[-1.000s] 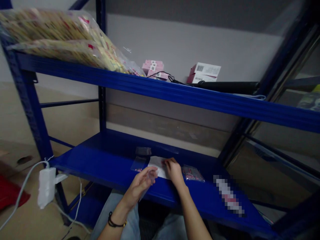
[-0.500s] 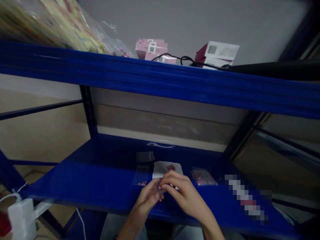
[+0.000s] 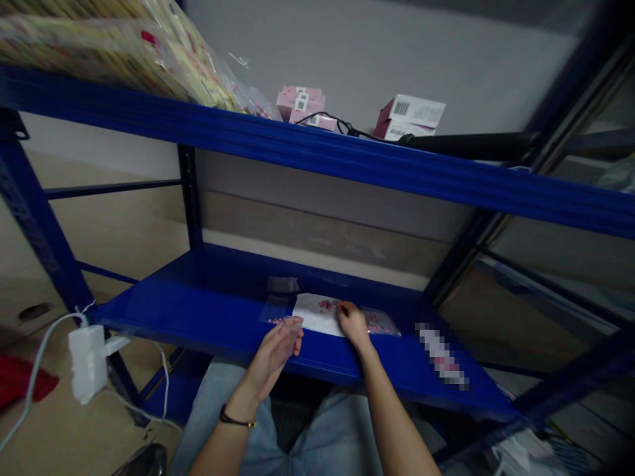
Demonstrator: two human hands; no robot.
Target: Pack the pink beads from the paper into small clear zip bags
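Note:
My left hand (image 3: 278, 349) is closed on a small clear plastic bag (image 3: 288, 340), held just over the front edge of the blue shelf (image 3: 198, 311). My right hand (image 3: 352, 320) rests at the right side of a sheet of white paper (image 3: 317, 319). Its fingers are curled together, and what they pinch, if anything, is too small to make out. Left of those fingertips lies a little pile of small pink pieces (image 3: 326, 305) on the paper. A clear bag of pink pieces (image 3: 381, 322) lies just right of my right hand.
Behind my left hand lie another clear bag (image 3: 274, 309) with pink pieces and a flat clear bag (image 3: 282, 284). A blurred-out strip (image 3: 441, 357) is at the right. Pink boxes (image 3: 301, 102) and a black rod (image 3: 471, 145) sit on the upper shelf. A white power adapter (image 3: 88, 360) hangs at the left.
My hands have parted. The right one has moved from the small bag to the paper's right side, while the left keeps the bag. The view has shifted.

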